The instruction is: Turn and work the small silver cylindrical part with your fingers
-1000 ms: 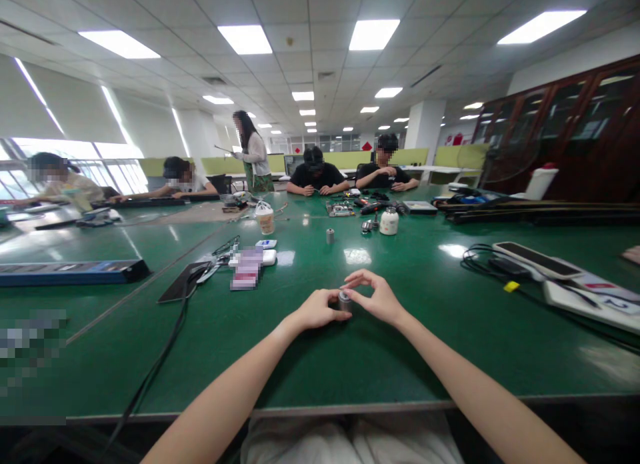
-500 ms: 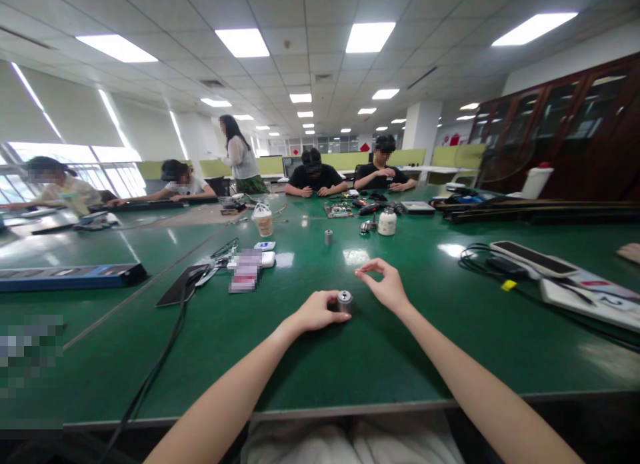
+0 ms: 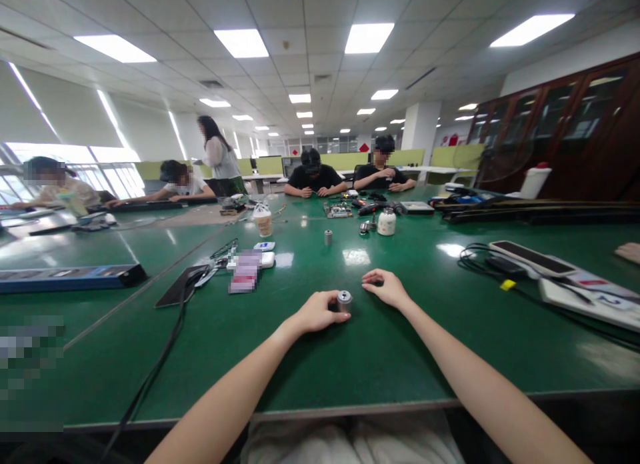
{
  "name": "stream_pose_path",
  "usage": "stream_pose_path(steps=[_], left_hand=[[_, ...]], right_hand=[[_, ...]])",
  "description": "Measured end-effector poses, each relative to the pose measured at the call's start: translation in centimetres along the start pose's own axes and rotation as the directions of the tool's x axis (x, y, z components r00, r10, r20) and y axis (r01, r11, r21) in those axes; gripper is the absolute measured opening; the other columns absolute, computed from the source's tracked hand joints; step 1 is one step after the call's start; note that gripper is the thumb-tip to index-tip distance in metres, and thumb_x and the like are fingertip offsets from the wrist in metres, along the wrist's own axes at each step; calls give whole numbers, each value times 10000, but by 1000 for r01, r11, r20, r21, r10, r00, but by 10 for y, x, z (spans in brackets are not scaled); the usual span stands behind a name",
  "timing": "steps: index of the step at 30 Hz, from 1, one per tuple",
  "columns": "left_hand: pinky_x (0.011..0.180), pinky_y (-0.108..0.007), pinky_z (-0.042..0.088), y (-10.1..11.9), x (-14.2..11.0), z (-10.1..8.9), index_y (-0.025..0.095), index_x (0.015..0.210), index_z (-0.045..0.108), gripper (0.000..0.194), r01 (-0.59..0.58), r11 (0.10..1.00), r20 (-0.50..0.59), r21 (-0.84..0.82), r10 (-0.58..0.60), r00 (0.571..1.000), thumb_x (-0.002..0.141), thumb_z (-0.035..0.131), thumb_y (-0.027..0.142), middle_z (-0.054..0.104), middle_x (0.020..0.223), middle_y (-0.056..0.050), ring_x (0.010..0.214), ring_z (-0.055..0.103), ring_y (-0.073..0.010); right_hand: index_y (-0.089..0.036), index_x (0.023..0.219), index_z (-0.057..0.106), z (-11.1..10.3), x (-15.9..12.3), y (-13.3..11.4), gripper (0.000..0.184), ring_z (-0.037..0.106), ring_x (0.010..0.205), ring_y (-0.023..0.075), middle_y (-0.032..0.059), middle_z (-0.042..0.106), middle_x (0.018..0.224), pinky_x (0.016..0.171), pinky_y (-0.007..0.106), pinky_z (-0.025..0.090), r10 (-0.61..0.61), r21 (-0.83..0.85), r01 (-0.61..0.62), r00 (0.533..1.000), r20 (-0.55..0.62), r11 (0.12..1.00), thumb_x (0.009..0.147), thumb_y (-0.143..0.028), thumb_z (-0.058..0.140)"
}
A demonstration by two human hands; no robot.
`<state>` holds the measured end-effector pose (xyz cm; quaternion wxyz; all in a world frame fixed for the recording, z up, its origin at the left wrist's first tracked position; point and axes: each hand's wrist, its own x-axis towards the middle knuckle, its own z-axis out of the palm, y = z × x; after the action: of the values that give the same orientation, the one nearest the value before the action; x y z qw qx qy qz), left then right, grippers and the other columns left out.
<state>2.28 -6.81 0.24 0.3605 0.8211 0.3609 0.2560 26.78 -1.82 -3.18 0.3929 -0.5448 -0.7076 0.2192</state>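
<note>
l hand (image 3: 320, 311) grips metal cylinder (image 3: 344, 302) (upright) — r hand (image 3: 386, 289) empty, fingers curled, just beside.

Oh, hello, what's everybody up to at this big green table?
The person wearing the camera grips a small metal cylinder upright in the left hand. The right hand is off to its side, fingers curled, touching nothing visible. A similar cylinder stands farther up the green table, short of the white jar. Across the table, two people in black sit with their hands near their chests or on the tabletop.
</note>
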Motion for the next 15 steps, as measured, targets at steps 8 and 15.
stream_pose_path(steps=[8, 15], left_hand=[[940, -317, 471, 0, 0, 0, 169, 1147, 682, 390, -20, 999, -3, 25, 20, 1000, 762, 702, 227, 721, 1135, -52, 994, 671, -240], [855, -323, 488, -3, 1, 2, 149, 1082, 691, 341, -11, 997, -25, 79, 13, 1000, 756, 707, 248, 740, 1014, -54, 913, 676, -261]], right_hand=[[-146, 1044, 638, 2, -12, -40, 232, 668, 901, 197, 64, 680, 1034, 825, 397, 553, -121, 164, 140, 985, -122, 976, 919, -341, 621], [-198, 716, 657, 17, -36, -82, 197, 729, 780, 224, 45, 760, 777, 778, 366, 573, -257, 318, 285, 958, -127, 904, 764, -370, 740]])
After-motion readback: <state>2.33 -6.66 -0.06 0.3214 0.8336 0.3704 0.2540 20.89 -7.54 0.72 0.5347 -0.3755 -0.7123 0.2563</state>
